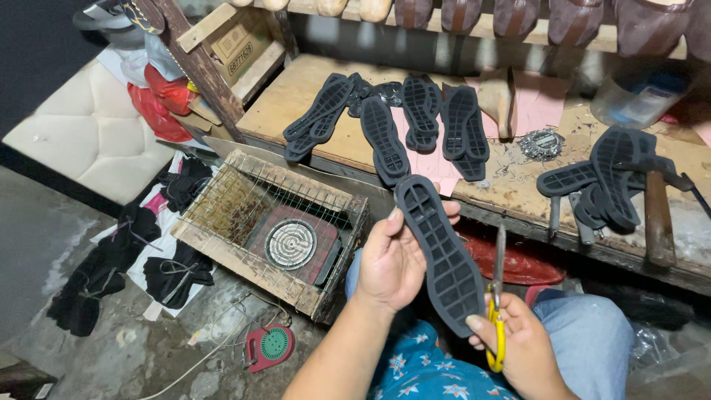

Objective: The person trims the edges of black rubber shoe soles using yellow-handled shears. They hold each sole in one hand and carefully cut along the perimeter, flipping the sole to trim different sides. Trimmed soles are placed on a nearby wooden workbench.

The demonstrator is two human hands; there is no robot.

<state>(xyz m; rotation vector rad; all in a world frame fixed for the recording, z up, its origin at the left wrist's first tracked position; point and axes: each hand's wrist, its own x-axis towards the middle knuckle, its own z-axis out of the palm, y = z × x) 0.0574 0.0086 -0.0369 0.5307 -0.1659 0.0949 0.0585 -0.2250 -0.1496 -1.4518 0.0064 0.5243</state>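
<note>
Both hands grip one black rubber sole, treads up: left hand pinches its upper edge, right hand steadies the heel while clutching yellow-handled scissors. At nine o'clock, a wire-topped wooden crate encloses a coil heater. More soles lie on the desk at twelve.

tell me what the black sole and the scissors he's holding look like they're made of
Black sole: looks like moulded rubber, matte, with a gridded tread; foam can't be ruled out. Scissors: dull grey metal blades, glossy yellow handles that look plastic. Left hand holds the sole, right hand the scissors.
</note>
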